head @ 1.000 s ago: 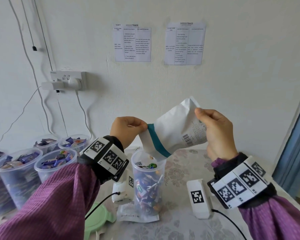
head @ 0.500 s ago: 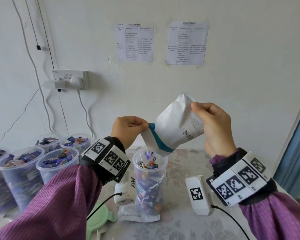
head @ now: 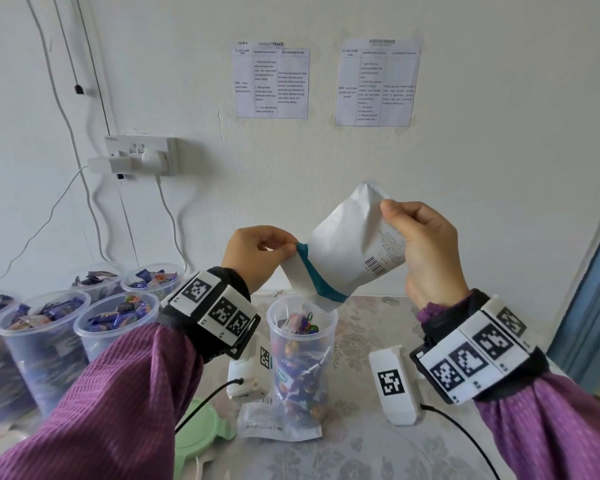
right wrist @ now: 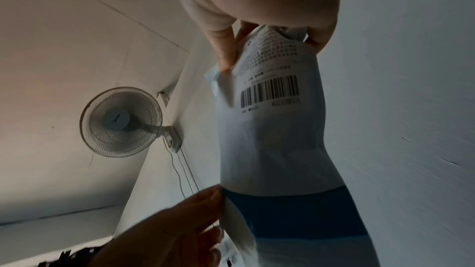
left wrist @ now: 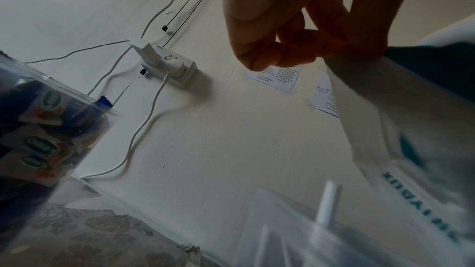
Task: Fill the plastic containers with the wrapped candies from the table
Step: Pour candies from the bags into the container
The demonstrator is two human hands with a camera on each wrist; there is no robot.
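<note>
A white candy bag (head: 347, 254) with a teal band and a barcode hangs mouth-down over a tall clear plastic container (head: 302, 362) full of wrapped candies and lollipops. My left hand (head: 257, 252) pinches the bag's lower edge by the teal band. My right hand (head: 423, 244) pinches its raised bottom end. In the right wrist view the bag (right wrist: 272, 129) fills the middle, with my right hand (right wrist: 259, 17) above it and my left hand (right wrist: 180, 228) at the teal band. The left wrist view has my left hand (left wrist: 303, 33) pinching the bag (left wrist: 401, 129) above the container's rim (left wrist: 295, 222).
Several filled clear containers (head: 115, 323) stand at the left by the wall. A green lid (head: 201, 434) and a flat empty packet (head: 274, 420) lie near the front. A wall socket (head: 139, 155) with cables is behind. A window frame is at the right.
My right hand has lifted the bag's bottom end higher, so the bag tilts more steeply. Candies have dropped in and the container's pile has risen to near its rim.
</note>
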